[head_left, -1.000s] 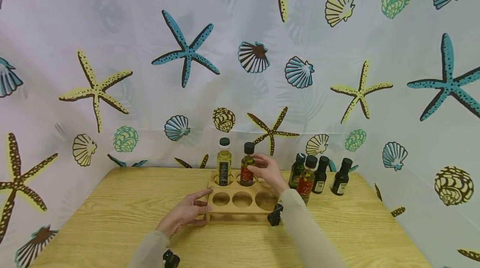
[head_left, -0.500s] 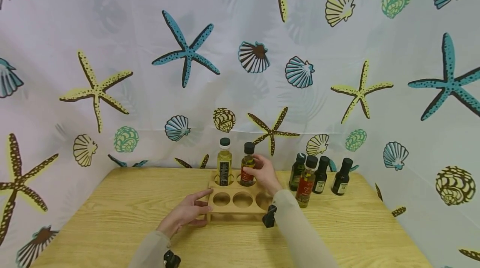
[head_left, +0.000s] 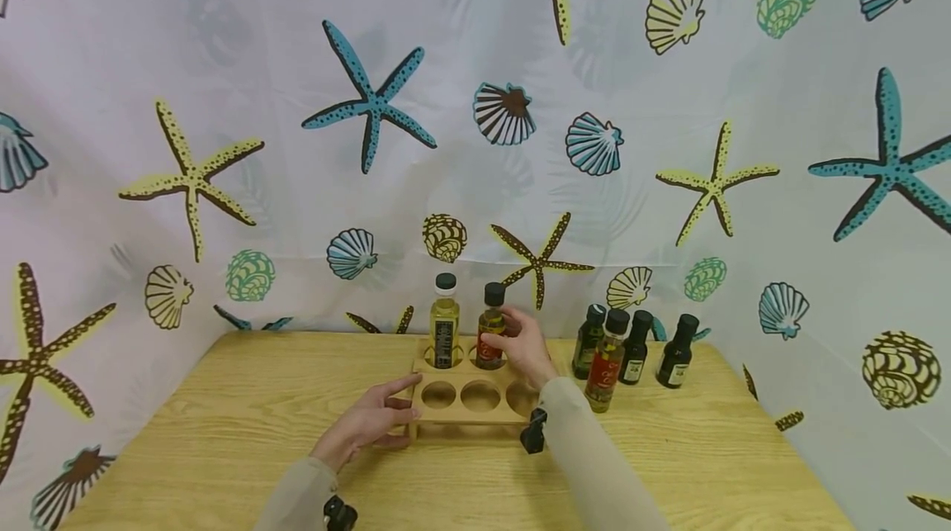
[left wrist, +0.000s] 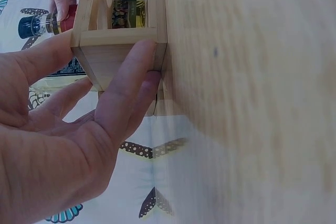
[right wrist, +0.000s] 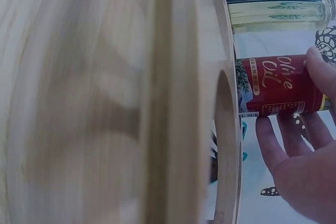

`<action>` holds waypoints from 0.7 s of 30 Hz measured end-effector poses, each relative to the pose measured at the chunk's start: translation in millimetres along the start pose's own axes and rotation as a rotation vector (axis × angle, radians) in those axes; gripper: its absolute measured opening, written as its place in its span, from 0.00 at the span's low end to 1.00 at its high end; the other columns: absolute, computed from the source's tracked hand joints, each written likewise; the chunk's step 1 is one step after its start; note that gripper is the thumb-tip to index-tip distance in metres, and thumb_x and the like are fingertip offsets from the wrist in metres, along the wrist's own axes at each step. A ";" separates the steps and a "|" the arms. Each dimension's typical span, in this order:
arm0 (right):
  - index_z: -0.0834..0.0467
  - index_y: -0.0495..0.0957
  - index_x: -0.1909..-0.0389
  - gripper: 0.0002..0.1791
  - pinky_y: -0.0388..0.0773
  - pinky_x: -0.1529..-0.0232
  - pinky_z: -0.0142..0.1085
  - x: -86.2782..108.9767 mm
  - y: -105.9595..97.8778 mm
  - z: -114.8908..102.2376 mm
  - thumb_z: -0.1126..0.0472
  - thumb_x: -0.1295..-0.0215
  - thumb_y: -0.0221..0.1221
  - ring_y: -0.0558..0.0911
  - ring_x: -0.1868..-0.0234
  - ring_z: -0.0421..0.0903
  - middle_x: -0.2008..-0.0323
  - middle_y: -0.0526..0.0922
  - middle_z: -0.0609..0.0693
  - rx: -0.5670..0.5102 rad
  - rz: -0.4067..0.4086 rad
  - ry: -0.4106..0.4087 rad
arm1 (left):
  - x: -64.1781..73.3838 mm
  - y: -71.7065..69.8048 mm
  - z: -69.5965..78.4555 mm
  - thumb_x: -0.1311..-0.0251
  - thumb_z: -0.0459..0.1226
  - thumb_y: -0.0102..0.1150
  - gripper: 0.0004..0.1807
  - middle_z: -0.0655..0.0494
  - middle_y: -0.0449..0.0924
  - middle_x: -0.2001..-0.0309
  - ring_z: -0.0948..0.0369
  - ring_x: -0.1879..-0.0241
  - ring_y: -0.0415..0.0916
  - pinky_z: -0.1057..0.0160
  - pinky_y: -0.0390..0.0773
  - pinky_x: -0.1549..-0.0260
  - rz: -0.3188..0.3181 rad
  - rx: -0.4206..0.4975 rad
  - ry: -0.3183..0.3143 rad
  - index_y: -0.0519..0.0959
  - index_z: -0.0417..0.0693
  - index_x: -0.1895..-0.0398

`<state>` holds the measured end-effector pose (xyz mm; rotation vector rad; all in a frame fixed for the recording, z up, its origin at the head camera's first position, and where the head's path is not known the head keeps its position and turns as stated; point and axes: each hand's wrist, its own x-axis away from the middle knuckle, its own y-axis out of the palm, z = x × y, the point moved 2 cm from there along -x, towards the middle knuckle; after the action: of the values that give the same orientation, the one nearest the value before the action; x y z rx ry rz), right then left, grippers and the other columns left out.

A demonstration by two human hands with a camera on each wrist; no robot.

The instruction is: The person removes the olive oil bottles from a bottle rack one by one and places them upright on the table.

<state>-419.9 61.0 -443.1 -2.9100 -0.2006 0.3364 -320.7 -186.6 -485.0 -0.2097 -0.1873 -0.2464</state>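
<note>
A wooden two-tier bottle rack (head_left: 461, 414) with round holes stands on the table. My left hand (head_left: 366, 424) rests against its left end, fairly straight fingers touching the end panel, as the left wrist view (left wrist: 79, 129) shows. My right hand (head_left: 529, 347) holds an olive oil bottle (head_left: 489, 339), thumb on one side and fingers on the other. Its red label reads "Olive Oil" in the right wrist view (right wrist: 278, 85). This bottle stands upright in the back row's middle hole. Left of it, a taller bottle of yellow oil (head_left: 444, 324) fills the back-left hole.
Right of the rack stand a second red-labelled bottle (head_left: 605, 366), a dark green bottle (head_left: 587, 345) and two dark bottles with white labels, one nearer (head_left: 633, 352) and one farther right (head_left: 678, 356). A patterned cloth (head_left: 461, 184) hangs behind the wooden table (head_left: 245, 399).
My right hand and forearm have shifted slightly left, with the fingers closer round the olive oil bottle. Bottle, rack and left hand look the same.
</note>
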 end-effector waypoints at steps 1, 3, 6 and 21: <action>0.57 0.73 0.36 0.28 0.79 0.45 0.52 0.1 -0.1 0.0 0.65 0.38 0.66 0.79 0.42 0.57 0.43 0.80 0.60 -0.005 -0.001 0.000 | 0.1 0.0 0.2 0.34 0.30 0.58 0.35 0.29 0.63 0.34 0.41 0.39 0.71 0.48 0.84 0.57 0.001 0.002 -0.003 0.61 0.54 0.25; 0.56 0.74 0.36 0.28 0.79 0.45 0.52 -0.7 -0.3 1.0 0.65 0.39 0.66 0.79 0.42 0.57 0.43 0.80 0.59 -0.013 -0.003 0.001 | 0.1 -0.1 0.4 0.34 0.30 0.58 0.35 0.29 0.63 0.34 0.42 0.40 0.72 0.48 0.84 0.57 0.002 0.003 -0.006 0.61 0.54 0.25; 0.56 0.74 0.36 0.28 0.79 0.45 0.51 -1.2 -0.6 1.7 0.65 0.38 0.66 0.79 0.43 0.57 0.43 0.80 0.60 -0.016 -0.007 -0.001 | 0.9 -0.5 1.0 0.34 0.30 0.58 0.36 0.29 0.63 0.34 0.41 0.39 0.71 0.48 0.84 0.57 -0.002 0.003 -0.006 0.60 0.54 0.24; 0.54 0.72 0.33 0.31 0.76 0.41 0.48 -1.6 -7.5 -5.6 0.61 0.39 0.67 0.78 0.39 0.54 0.38 0.78 0.56 0.040 0.044 -0.080 | -0.2 -0.6 0.3 0.34 0.30 0.57 0.36 0.28 0.61 0.33 0.42 0.40 0.72 0.48 0.84 0.56 -0.011 0.008 -0.007 0.60 0.53 0.24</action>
<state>-420.9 67.0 -435.7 -2.8674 -0.1399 0.4586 -321.1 -187.0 -484.7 -0.2018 -0.1960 -0.2554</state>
